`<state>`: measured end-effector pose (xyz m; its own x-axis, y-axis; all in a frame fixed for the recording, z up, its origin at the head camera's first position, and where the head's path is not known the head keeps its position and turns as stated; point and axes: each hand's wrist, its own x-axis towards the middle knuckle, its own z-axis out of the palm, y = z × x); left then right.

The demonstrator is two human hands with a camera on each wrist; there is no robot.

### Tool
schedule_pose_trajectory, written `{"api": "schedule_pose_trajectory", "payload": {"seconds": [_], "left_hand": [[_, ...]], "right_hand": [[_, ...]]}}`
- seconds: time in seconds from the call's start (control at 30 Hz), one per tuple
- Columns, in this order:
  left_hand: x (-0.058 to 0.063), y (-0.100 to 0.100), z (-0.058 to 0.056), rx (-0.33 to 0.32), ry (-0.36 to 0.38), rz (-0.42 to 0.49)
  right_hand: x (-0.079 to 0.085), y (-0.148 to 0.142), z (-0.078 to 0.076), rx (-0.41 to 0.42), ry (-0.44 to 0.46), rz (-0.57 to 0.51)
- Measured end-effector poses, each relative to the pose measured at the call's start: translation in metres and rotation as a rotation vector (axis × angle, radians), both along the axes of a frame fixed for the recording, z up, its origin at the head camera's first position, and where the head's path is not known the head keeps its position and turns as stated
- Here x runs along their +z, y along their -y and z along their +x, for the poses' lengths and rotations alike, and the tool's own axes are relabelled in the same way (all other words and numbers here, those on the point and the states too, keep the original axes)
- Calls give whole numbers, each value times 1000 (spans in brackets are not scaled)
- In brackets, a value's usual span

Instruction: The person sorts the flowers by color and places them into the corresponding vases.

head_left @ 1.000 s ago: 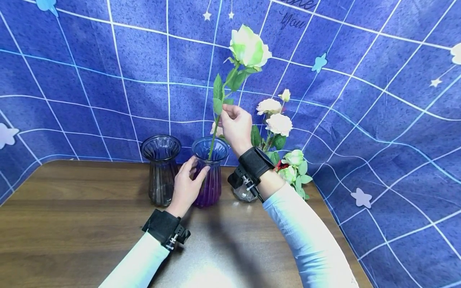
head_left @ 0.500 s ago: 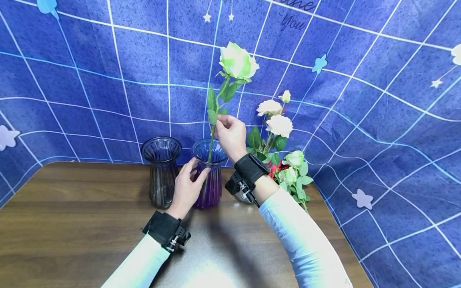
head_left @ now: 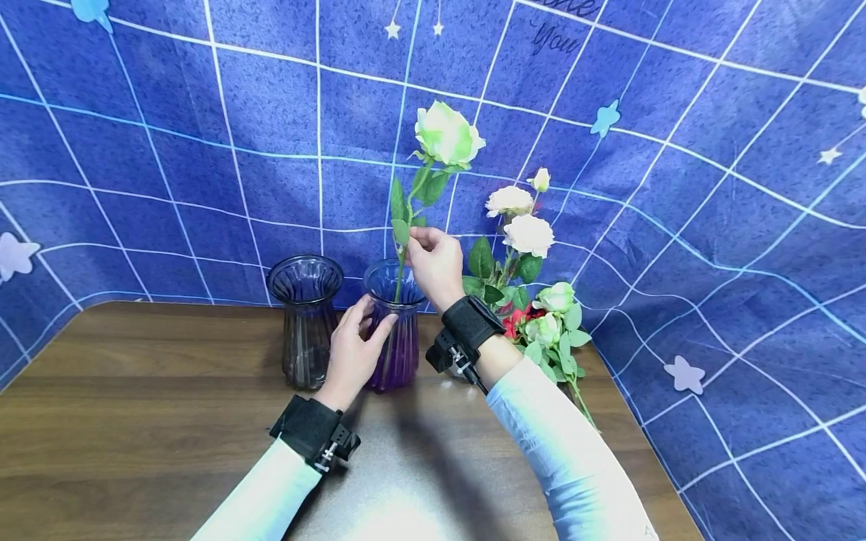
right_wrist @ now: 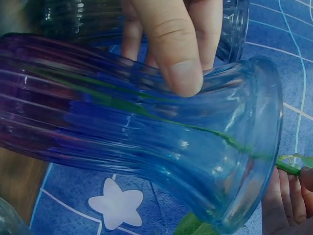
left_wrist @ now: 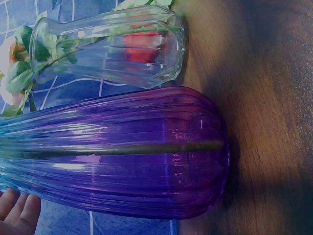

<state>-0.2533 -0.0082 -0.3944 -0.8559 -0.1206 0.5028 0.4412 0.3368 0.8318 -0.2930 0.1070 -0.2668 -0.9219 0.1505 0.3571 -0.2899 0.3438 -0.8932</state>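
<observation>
A white-green rose [head_left: 446,137] stands nearly upright, its long stem inside a blue-to-purple ribbed glass vase [head_left: 401,353]. My right hand [head_left: 436,267] pinches the stem below the leaves, just above the rim; the right wrist view shows its fingers [right_wrist: 288,196] beside the mouth. In the left wrist view the stem [left_wrist: 146,148] runs straight down to near the vase's base on the table. My left hand [head_left: 353,353] holds the vase at its neck from the left, and in the right wrist view its thumb [right_wrist: 178,54] lies on the near side with fingers behind.
A dark grey glass vase [head_left: 307,346] stands just left of the purple one. To the right, a clear glass vase [left_wrist: 107,49] holds pale pink flowers [head_left: 529,235]. Green-white roses [head_left: 555,298] and red flowers lie beside it on the wooden table [head_left: 169,421]. Blue cloth hangs behind.
My right hand has come down and slightly left, lowering the rose deeper into the purple vase. The left hand keeps its hold on the neck.
</observation>
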Motion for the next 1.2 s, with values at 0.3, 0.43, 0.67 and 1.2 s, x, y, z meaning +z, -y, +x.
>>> {"api": "schedule_pose_trajectory", "payload": {"seconds": [0.3,0.43,0.67,1.2], "left_hand": [[1,-1,0,4,-12,-1],[1,-2,0,11,-11,-11],[1,-2,0,9,-22,-2],[-2,-1,-1,11,-32,5]], "right_hand": [[-1,-2,1,14,6,-50],[-2,-3,0,12,-3,-44],[-2,-5,-2,4,-3,-38],[-7,-14,-3,10,5,-102]]}}
